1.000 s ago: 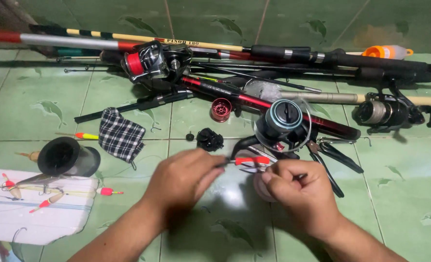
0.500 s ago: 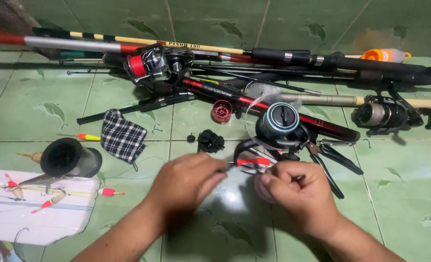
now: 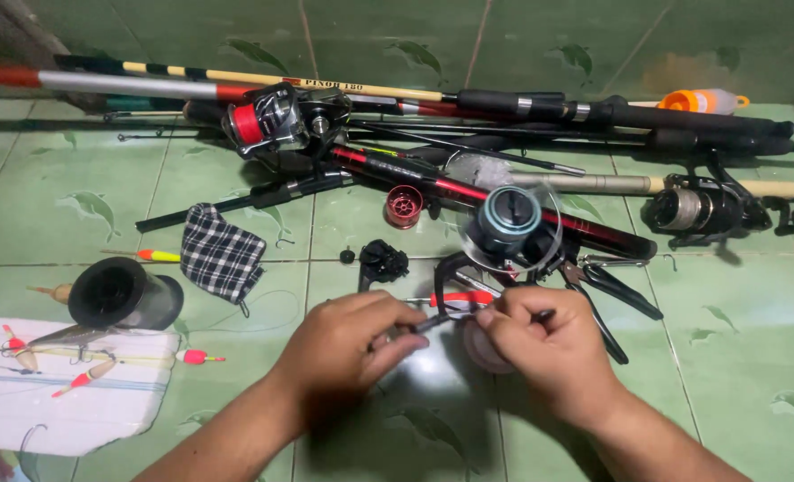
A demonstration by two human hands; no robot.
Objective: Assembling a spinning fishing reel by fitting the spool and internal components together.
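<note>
Slim dark rod piece (image 3: 433,323) pinched between left hand (image 3: 348,344) and right hand (image 3: 540,344).

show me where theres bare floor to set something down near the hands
Bare green tile floor lies right of the pliers, and more between the checked cloth and the rods. It is crowded ahead of both hands, around the spinning reel.

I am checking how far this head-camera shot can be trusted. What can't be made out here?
- Head view: the small dark piece pinched between left hand and right hand is mostly covered by fingers; its kind is unclear.
- The round spool under the right hand is half hidden.
- The rods run off both side edges.
- Fishing line, if any, is too thin to see.
- The white sheet is cut by the left edge.
</note>
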